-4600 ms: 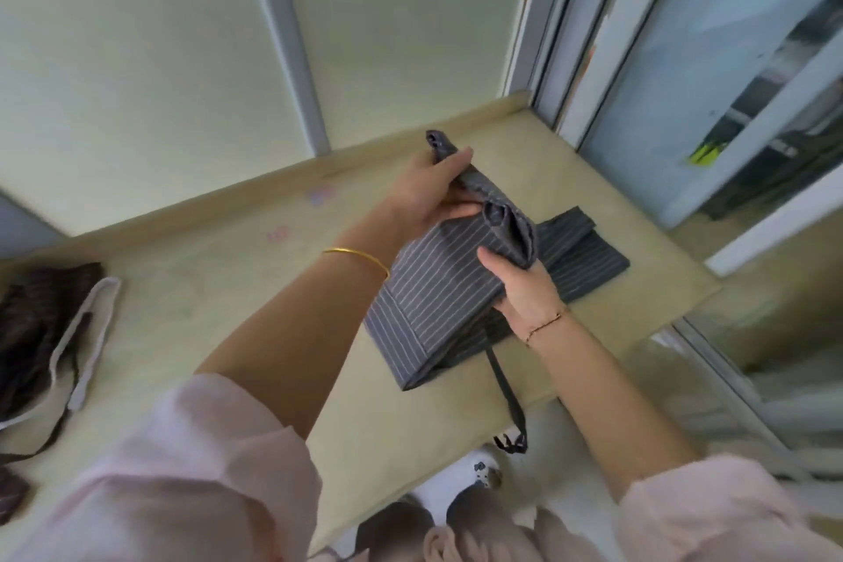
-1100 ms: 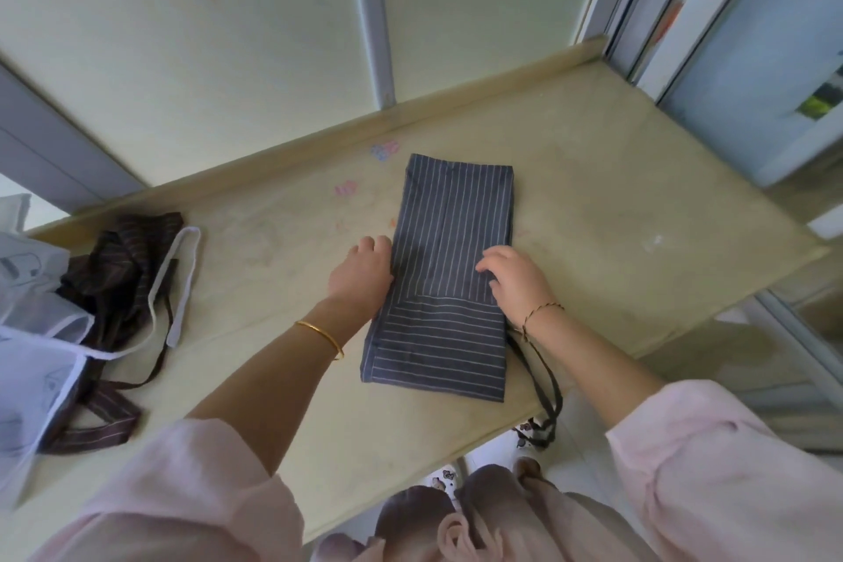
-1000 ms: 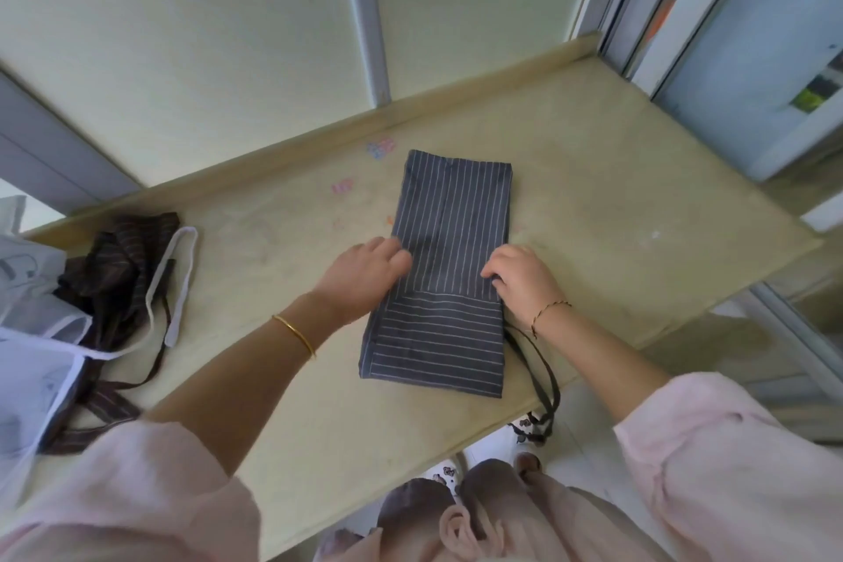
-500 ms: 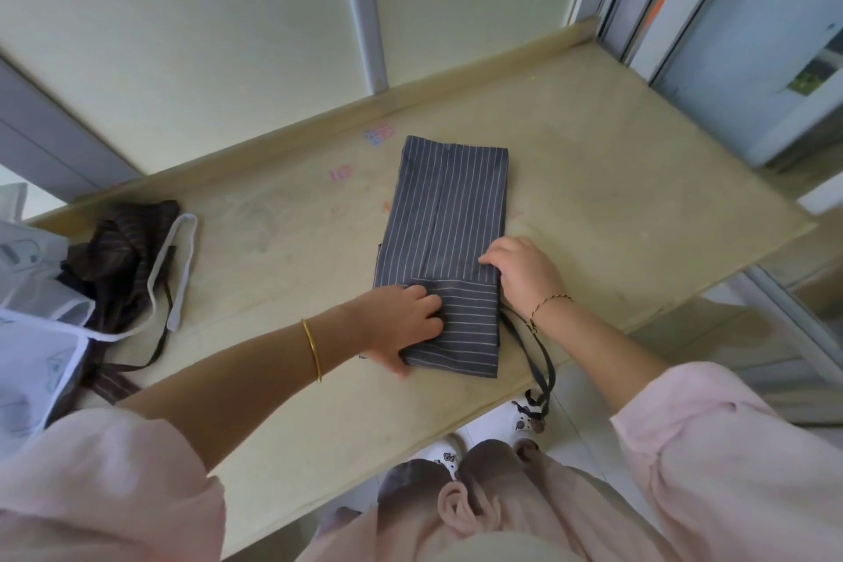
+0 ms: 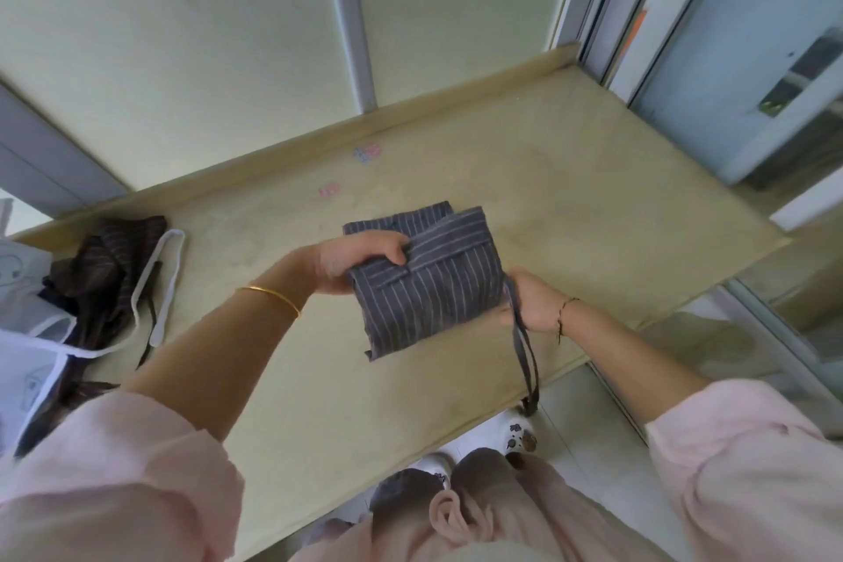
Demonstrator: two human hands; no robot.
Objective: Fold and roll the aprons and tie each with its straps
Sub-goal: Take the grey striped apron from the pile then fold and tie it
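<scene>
Pale wooden bench (image 5: 570,196) with a raised strip along its far edge, set against a wall. Grey pinstriped apron (image 5: 433,292), folded into a thick packet, held over the middle of the bench between both hands; whether its far fold touches the surface cannot be told. Dark brown striped apron (image 5: 107,269), crumpled, at the bench's left end, with a white strap (image 5: 157,283) looped beside it. Left hand (image 5: 349,260): fingers curled over the packet's upper left flap, gripping it. Right hand (image 5: 536,301): closed on the packet's right edge, where the strap leaves the fabric. Grey strap (image 5: 524,351): hangs from the right hand, crosses the bench's near edge and drops below it. Gold bangle (image 5: 273,297) on the left wrist; thin cord bracelet (image 5: 565,310) on the right. Two small pinkish stickers (image 5: 367,152) near the far edge.
</scene>
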